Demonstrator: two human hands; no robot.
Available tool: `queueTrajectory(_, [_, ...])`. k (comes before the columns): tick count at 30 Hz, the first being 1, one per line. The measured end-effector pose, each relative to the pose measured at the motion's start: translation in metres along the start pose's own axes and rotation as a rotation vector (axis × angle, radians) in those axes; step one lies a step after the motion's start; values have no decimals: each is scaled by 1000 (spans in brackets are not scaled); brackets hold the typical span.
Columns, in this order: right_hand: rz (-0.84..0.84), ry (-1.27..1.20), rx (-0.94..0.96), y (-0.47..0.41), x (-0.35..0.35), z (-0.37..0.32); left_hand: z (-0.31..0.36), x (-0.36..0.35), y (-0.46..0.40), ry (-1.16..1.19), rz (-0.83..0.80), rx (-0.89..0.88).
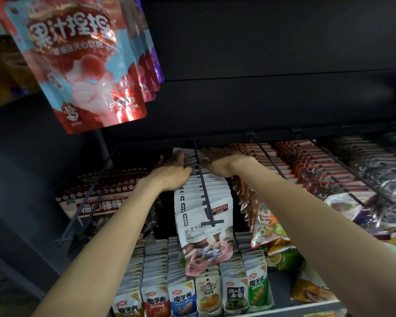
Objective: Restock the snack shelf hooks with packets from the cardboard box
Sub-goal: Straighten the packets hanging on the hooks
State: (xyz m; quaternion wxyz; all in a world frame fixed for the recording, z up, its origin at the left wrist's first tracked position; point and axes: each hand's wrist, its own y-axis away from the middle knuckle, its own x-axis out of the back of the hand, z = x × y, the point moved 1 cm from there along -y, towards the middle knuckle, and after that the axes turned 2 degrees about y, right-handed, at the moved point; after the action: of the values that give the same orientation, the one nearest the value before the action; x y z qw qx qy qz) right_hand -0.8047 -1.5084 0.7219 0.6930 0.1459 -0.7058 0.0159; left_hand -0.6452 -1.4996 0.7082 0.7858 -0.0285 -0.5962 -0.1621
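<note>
While both arms reach deep along the shelf:
Left hand (172, 170): fingers straight, pressing the white packets (202, 193) (rear of row).
Right hand (217, 160): flat, likewise.
Packets: threaded on the hook (204, 193).

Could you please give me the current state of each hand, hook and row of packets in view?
Left hand: open, fingers pressing the white chocolate-candy packets.
Right hand: open, pressing the same row.
White chocolate-candy packets: hanging, filling the hook.
Dark metal hook: loaded to its T-shaped tip.
Pink strawberry gummy bag: hanging overhead.
Orange-edged packets: hanging, packed.
</note>
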Motion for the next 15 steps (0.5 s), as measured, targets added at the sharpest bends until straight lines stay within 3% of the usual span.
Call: queueTrajectory(15, [-33, -73, 0, -8, -11, 5, -2, 2, -19, 7, -11, -2])
